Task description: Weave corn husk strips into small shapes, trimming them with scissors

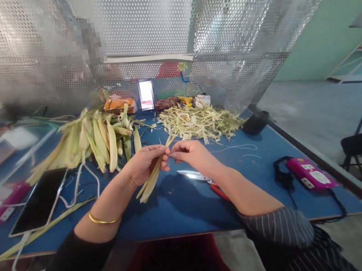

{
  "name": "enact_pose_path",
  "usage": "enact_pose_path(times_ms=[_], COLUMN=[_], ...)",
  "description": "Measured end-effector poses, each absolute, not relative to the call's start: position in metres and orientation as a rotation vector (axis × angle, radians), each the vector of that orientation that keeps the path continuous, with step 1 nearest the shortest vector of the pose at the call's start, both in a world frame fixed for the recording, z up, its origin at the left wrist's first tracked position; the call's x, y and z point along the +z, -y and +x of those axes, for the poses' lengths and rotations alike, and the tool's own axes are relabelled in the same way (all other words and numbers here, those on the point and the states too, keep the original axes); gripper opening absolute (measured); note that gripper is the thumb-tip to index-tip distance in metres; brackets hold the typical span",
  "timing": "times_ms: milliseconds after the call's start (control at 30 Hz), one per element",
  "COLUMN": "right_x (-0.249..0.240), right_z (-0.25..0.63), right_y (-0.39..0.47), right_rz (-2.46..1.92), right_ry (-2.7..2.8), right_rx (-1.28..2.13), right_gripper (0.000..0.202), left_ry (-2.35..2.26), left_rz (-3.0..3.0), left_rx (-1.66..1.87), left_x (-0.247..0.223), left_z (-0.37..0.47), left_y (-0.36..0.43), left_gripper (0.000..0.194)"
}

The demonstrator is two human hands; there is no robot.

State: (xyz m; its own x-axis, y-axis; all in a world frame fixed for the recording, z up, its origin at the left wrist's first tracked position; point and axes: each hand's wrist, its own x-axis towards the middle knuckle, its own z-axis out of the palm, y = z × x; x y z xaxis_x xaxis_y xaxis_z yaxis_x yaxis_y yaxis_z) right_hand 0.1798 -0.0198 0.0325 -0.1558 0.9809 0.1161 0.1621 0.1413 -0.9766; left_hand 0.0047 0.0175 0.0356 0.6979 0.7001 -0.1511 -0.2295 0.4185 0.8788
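Above the blue tabletop [194, 212], two hands meet: the left hand [153, 159] pinches one bundle of pale husk strips [153, 177], and the right hand [184, 151] closes its fingertips at the bundle's bind. One pair of scissors [202, 177] lies beneath; two magenta boxes [310, 173] bear unreadable print.

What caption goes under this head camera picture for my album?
Two hands pinch pale leaves above red scissors.

Evenly lit, metallic glare, blurred left edge, wide-angle distortion
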Motion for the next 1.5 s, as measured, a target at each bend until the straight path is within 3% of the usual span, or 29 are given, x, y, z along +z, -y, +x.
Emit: enact_pose_path(times_ms=[400,600,933,1067,1333,1500], right_x=[0.025,0.024,0.038,0.042,0.037,0.034], right_z=[0.196,0.201,0.214,0.214,0.208,0.208], right_y=[0.012,0.009,0.017,0.02,0.018,0.017], right_rz=[-1.093,-1.317,-1.343,-1.336,-1.315,-1.34], right_ry=[1.198,1.554,1.44,1.516,1.648,1.681], right_rx=[1.392,0.898,0.241,0.215,0.302,0.287], right_gripper=[0.016,0.017,0.019,0.019,0.019,0.021], left_ry=[-0.653,-0.656,-0.967,-0.946,-0.654,-0.675], left_rz=[0.911,0.926,0.942,0.973,0.914,0.86], left_rx=[0.638,0.646,0.98,1.055,0.702,0.814], left_x=[0.029,0.03,0.038,0.042,0.035,0.027], left_z=[0.017,0.019,0.016,0.023,0.041,0.039], left_y=[-0.019,-0.017,-0.016,-0.015,-0.007,-0.009], left_gripper=[0.014,0.015,0.012,0.013,0.013,0.017])
